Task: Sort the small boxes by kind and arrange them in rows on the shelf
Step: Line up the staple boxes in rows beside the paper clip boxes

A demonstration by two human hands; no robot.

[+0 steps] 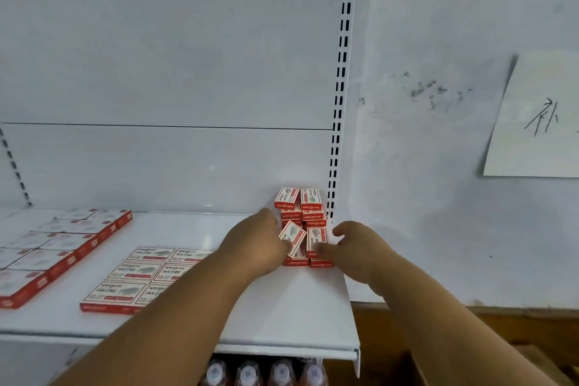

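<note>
While both hands are working the small-box stack (pixel 302 222) at the shelf's (pixel 282 301) right end, the left hand (pixel 260 244) is pinching a tilted box (pixel 292 236), long axis running diagonally; the right hand's (pixel 354 247) fingers are curling beside the neighbouring box (pixel 316 240), grip unclear.

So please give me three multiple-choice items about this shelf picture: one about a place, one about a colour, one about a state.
1. Where does the pile of small boxes lie on the shelf?
A. right end
B. left end
C. floor

2. Which colours do the boxes have?
A. blue and yellow
B. red and white
C. green

3. What does the left hand do?
A. hangs idle
B. holds a bottle
C. pinches a tilted small box

Answers: 1 A, the pile sits beside the right upright; 2 B, red edges with white tops; 3 C, fingers close on it.
</note>
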